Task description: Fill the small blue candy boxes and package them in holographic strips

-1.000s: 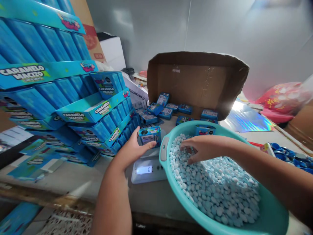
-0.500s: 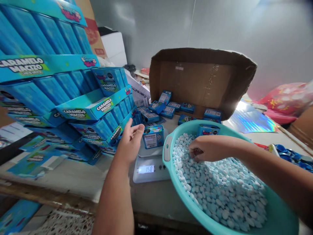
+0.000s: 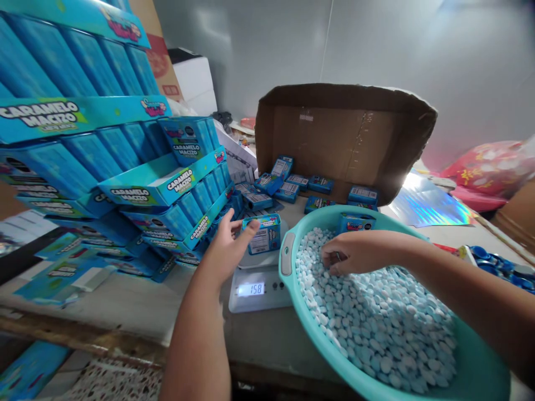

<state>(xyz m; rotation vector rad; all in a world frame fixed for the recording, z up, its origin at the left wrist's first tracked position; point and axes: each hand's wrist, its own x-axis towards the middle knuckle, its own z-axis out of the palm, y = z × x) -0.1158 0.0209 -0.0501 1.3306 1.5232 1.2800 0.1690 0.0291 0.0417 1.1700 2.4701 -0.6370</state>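
Teal rim and pale blue candies frame the right hand, which rests in the basin with fingers curled into the heap, apparently pinching a few; what it grips is hidden. The left hand is open, its fingertips back against the small tin on the scale, where half a second ago it stood just clear. The display read 0 a second ago and now shows 158, unchanged since the last picture, so the weight has settled. Behind lie more tins in a carton; stacked trays stand to the left.
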